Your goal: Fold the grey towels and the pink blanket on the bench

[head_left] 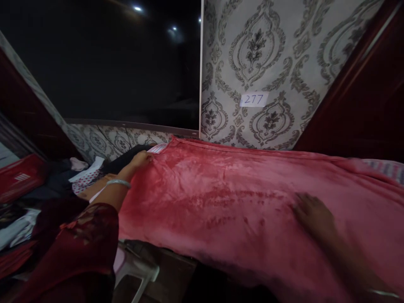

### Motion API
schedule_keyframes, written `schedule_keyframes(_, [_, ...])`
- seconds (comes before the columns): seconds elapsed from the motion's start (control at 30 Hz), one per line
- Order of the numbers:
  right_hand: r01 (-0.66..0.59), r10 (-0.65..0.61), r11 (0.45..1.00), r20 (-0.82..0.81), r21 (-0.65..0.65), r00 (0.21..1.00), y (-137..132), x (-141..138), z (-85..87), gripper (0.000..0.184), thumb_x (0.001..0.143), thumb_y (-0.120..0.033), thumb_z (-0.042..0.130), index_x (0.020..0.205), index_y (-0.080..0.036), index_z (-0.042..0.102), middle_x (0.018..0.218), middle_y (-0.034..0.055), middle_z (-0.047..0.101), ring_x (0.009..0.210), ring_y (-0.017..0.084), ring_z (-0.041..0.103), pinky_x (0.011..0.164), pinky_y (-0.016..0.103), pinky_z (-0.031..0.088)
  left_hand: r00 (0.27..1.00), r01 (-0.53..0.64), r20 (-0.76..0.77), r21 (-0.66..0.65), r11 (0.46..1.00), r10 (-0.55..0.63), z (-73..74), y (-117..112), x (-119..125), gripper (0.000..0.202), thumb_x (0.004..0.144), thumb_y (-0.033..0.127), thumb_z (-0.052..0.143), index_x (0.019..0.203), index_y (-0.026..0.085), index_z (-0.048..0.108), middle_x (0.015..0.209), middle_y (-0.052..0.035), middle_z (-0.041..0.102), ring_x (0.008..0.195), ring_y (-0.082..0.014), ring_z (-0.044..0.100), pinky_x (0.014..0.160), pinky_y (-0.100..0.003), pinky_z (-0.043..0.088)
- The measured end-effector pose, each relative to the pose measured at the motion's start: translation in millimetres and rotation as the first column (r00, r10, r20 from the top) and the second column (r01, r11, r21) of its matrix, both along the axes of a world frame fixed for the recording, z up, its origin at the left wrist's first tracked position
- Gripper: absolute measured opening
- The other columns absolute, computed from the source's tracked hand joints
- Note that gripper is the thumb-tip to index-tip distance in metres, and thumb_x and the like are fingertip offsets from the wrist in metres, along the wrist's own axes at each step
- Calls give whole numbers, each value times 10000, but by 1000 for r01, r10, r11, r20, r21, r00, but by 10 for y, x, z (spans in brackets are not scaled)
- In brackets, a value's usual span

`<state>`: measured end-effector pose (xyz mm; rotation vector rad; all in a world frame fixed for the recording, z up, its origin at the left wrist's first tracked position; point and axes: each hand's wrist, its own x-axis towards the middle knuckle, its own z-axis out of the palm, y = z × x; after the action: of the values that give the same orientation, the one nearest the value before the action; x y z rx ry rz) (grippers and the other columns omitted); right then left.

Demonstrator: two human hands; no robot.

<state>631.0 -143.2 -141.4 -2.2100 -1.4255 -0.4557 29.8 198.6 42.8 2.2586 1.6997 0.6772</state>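
Note:
A pink plush cloth [227,176] is spread over the surface in front of me, with faint brush marks across its pile. At its far left edge my left hand [142,159] is closed, fingers pinching the fabric near the corner. My right hand [312,212] lies palm down on the right half of the cloth, fingers stretched out and slightly blurred. Striped fabric [158,148] peeks out beside the cloth's back left corner, next to my left hand. What kind of article the pink cloth is I cannot make out.
Heaped clothes [85,179] and a red bag [22,176] lie on the left. A large dark screen [126,63] hangs behind the cloth, beside patterned wallpaper with a paper label [254,99]. Below the front edge stands a white plastic stool [139,269].

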Motion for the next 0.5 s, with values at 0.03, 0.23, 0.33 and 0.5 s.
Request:
schedule_keyframes(0.03, [-78,78,997,-21,10,997,107,-179,58,631,903,-540,348,1279,-161,684,1319,227,629,1280,359,557,1046,557,443,1000,-12,2,29,999,12,12,-1,-16,129,687,186,585,706,168,711,811,-69,659,922,-248,641,923,-339,489])
schedule_keyframes(0.23, [-452,447,892,-158,6,880,845,-1356,285,515,881,-380,491,1328,-171,640,1397,150,600,1323,297,533,1139,522,380,996,-55,72,149,987,45,22,-81,-113,205,754,260,536,816,182,715,836,-50,630,877,-217,618,921,-320,495])
schedule_keyframes(0.33, [-526,506,850,-216,-41,835,1155,-1755,354,569,860,-351,578,1401,-173,580,1473,154,528,1380,304,468,1158,517,343,993,-46,115,167,985,26,39,-114,-159,232,771,280,512,844,176,707,869,-50,642,873,-206,615,920,-323,498])
schedule_keyframes(0.5, [-519,465,839,-280,-165,840,1459,-2069,455,688,863,-353,653,1500,-186,456,1553,167,423,1448,320,358,1156,507,309,988,-4,149,202,979,-26,121,-138,-194,228,780,291,506,838,171,691,923,-63,656,935,-201,603,984,-330,471])
